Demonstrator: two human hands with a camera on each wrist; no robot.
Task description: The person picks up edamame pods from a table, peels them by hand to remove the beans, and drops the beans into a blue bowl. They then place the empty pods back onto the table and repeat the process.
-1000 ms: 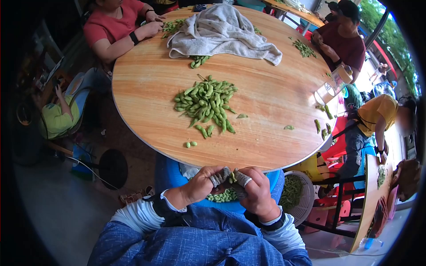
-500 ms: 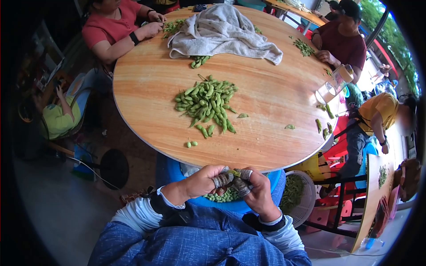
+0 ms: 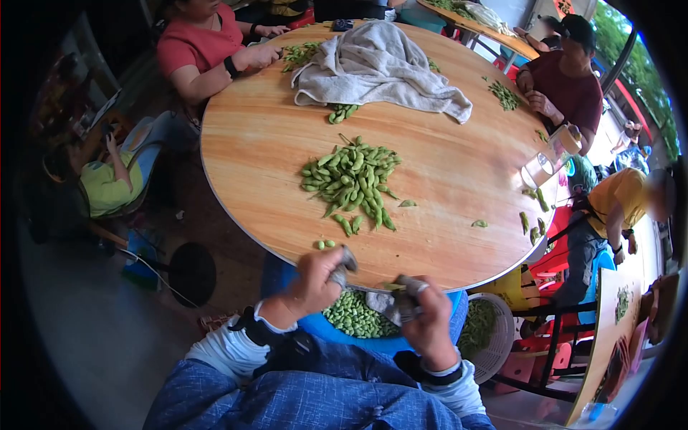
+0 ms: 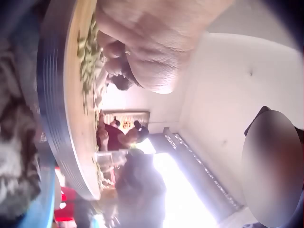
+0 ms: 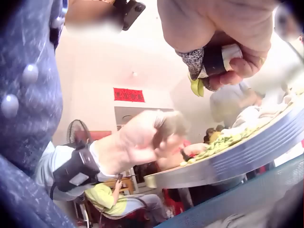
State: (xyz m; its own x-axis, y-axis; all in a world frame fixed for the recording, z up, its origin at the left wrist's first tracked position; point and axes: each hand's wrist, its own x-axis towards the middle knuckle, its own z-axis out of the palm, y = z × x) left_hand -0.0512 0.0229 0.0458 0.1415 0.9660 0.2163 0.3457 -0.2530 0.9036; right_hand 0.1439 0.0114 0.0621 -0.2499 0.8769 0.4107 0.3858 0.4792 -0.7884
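Note:
My left hand (image 3: 308,283) is lifted at the table's near edge, left of the tub, its fingers loosely curled and blurred, with nothing showing between them. Grey wrapping covers fingertips on both hands. My right hand (image 3: 432,322), over the tub's right side, pinches a green soybean pod (image 5: 196,87) between thumb and fingers; the pod's tip pokes out in the right wrist view. Below both hands, a blue tub (image 3: 364,345) contains shelled green beans (image 3: 355,313). On the table ahead lies a heap of soybean pods (image 3: 351,177), with loose beans (image 3: 326,244) near the left hand.
A grey cloth (image 3: 380,72) covers part of the round wooden table (image 3: 251,150). Glass containers (image 3: 537,170) and scattered pods (image 3: 534,229) lie at its right edge. A white basket (image 3: 502,330) of pods stands right of the tub. Other people sit around.
My hands have drawn apart from each other; the left moved up and left, uncovering the beans in the tub. The right keeps a pod. The head view has tilted slightly.

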